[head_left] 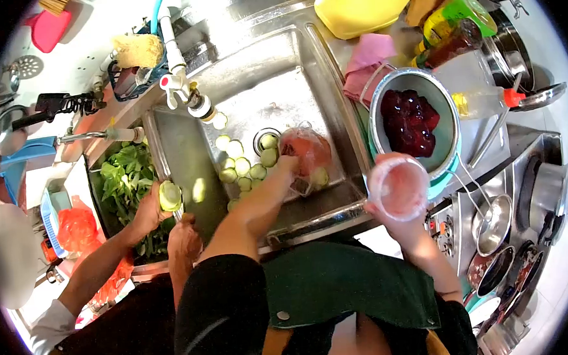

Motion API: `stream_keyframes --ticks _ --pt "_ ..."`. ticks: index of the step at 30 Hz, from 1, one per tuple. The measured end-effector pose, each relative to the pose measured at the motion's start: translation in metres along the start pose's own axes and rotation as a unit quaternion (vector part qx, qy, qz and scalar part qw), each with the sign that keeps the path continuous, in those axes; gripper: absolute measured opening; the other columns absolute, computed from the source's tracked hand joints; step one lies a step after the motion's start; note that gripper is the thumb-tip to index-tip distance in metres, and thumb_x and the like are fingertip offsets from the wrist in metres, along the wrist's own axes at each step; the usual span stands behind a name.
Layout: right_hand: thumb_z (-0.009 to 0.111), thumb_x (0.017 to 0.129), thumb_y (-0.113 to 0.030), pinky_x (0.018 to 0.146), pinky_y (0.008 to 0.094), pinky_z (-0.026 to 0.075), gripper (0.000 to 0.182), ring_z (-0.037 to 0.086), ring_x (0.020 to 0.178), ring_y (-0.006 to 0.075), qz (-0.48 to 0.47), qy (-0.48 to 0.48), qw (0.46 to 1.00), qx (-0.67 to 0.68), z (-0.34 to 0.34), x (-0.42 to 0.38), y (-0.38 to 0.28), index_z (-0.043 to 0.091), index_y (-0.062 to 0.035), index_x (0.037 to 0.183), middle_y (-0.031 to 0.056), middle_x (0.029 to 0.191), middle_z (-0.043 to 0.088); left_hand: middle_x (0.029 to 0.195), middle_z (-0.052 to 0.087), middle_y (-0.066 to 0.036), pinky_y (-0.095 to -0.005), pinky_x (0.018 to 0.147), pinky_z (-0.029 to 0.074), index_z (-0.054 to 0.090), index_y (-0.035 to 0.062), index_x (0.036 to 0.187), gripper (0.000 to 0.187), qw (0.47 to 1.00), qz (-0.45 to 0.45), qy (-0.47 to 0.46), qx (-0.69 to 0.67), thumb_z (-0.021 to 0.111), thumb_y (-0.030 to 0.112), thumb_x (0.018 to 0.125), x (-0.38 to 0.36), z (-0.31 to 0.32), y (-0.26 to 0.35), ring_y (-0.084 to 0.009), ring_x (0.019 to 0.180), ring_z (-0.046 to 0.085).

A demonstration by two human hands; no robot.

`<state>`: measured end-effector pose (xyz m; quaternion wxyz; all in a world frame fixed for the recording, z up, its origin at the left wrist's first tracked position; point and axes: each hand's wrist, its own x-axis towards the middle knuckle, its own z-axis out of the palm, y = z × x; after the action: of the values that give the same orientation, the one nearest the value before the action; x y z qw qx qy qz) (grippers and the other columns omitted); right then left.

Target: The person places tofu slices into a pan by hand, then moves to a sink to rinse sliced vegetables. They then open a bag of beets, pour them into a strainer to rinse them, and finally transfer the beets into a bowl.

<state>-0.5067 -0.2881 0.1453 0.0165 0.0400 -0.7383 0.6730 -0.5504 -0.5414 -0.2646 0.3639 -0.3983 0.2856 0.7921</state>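
Note:
My left hand (289,169) reaches down into the steel sink (270,55), its fingers closed on a clear plastic bag (308,148) with something pinkish-red inside. Around it lie several peeled pale-green vegetable pieces (233,148), near the drain. On the other side, my right hand (394,223) grips a translucent plastic tub (398,187) smeared with pinkish residue. The tub is beside the front edge of a round metal bowl (376,116). Glossy dark red lumps (411,123), which look like liver or blood curd, lie in that bowl.
A co-worker's hands (149,208) at left hold a peeled green vegetable (170,196) and a tool. Leafy greens (127,171) fill the basin there. The faucet (177,83) overhangs the sink. A yellow container (364,6), bottles (461,40) and pans (492,226) stand right.

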Motion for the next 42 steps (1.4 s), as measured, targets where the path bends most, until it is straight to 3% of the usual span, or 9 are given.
stream_keyframes --ticks 6,12,20,21,23,25,26,37,42 --pt "0.081 0.057 -0.021 0.085 0.0332 0.04 0.08 0.048 0.097 0.0199 0.027 0.005 0.999 -0.044 -0.021 -0.01 -0.014 0.032 -0.0056 0.119 0.0124 0.113 0.043 0.102 0.055 -0.019 -0.0353 0.081 0.043 0.045 -0.0033 0.111 0.059 0.783 0.186 0.564 0.186 0.07 0.027 0.067 -0.054 0.102 0.002 -0.0298 0.093 0.055" --pt "0.082 0.054 -0.025 0.085 0.0335 0.039 0.083 0.047 0.098 0.0205 0.039 0.001 0.998 -0.048 -0.028 -0.015 -0.013 0.032 -0.0048 0.118 0.0119 0.111 0.044 0.115 0.046 -0.018 -0.0342 0.084 0.041 0.056 0.0045 0.09 0.025 0.831 0.178 0.402 0.34 0.065 0.02 0.072 -0.073 0.099 0.017 -0.0302 0.099 0.051" --pt "0.082 0.055 -0.022 0.085 0.0326 0.039 0.078 0.047 0.097 0.0187 0.084 -0.033 0.996 -0.008 -0.04 -0.023 -0.016 0.036 -0.0051 0.116 0.01 0.11 0.045 0.123 0.036 -0.021 -0.0358 0.087 0.04 0.057 0.0036 0.087 0.016 0.551 0.41 0.311 0.656 0.06 0.008 0.071 -0.067 0.077 0.0 -0.0337 0.107 0.043" --pt "0.082 0.055 -0.021 0.084 0.0319 0.039 0.077 0.048 0.096 0.0179 0.062 -0.024 0.998 -0.015 -0.038 -0.022 -0.018 0.037 -0.005 0.115 0.0093 0.109 0.046 0.12 0.038 -0.022 -0.0365 0.087 0.04 0.055 0.0027 0.088 0.019 0.844 0.342 0.254 0.326 0.058 0.006 0.07 -0.071 0.093 -0.001 -0.0341 0.105 0.044" --pt "0.082 0.055 -0.021 0.084 0.0313 0.04 0.076 0.048 0.095 0.0171 0.04 -0.017 0.999 -0.021 -0.039 -0.022 -0.021 0.038 -0.0049 0.114 0.0087 0.107 0.047 0.116 0.04 -0.022 -0.0371 0.086 0.039 0.053 0.0019 0.09 0.022 0.965 0.208 0.143 -0.072 0.056 0.003 0.069 -0.079 0.099 -0.001 -0.0345 0.102 0.045" --pt "0.083 0.054 -0.02 0.082 0.0302 0.041 0.076 0.049 0.092 0.0159 0.06 -0.009 0.998 0.0 -0.041 -0.026 -0.022 0.039 -0.0048 0.114 0.0079 0.105 0.048 0.106 0.045 -0.021 -0.0379 0.084 0.04 0.05 -0.0002 0.092 0.024 0.537 0.439 0.209 0.689 0.049 -0.003 0.068 -0.091 0.085 0.002 -0.0352 0.095 0.046" --pt "0.083 0.052 -0.019 0.08 0.0295 0.042 0.078 0.049 0.091 0.0151 0.052 -0.027 0.998 -0.022 -0.042 -0.025 -0.024 0.038 -0.0049 0.115 0.0072 0.104 0.048 0.101 0.046 -0.021 -0.0383 0.083 0.04 0.05 -0.0008 0.09 0.024 0.715 0.439 0.229 0.494 0.047 -0.005 0.067 -0.042 0.041 0.011 -0.0356 0.093 0.046" --pt "0.087 0.039 -0.037 0.082 0.0324 0.04 0.086 0.053 0.092 0.0222 0.078 -0.074 0.989 -0.097 -0.042 -0.03 -0.013 0.041 -0.007 0.106 0.0072 0.097 0.054 0.1 0.06 -0.013 -0.038 0.085 0.036 0.066 0.0041 0.083 0.027 0.528 0.13 0.328 0.772 0.046 0.022 0.076 -0.023 0.052 0.092 -0.0301 0.097 0.051" --pt "0.087 0.038 -0.035 0.082 0.0331 0.04 0.088 0.052 0.093 0.0225 0.035 -0.063 0.995 -0.066 -0.034 -0.024 -0.007 0.038 -0.0075 0.105 0.0087 0.098 0.053 0.11 0.05 -0.022 -0.0388 0.086 0.038 0.059 -0.0011 0.094 0.029 0.662 0.163 0.365 0.634 0.047 0.019 0.077 -0.002 0.029 0.082 -0.0338 0.095 0.051"
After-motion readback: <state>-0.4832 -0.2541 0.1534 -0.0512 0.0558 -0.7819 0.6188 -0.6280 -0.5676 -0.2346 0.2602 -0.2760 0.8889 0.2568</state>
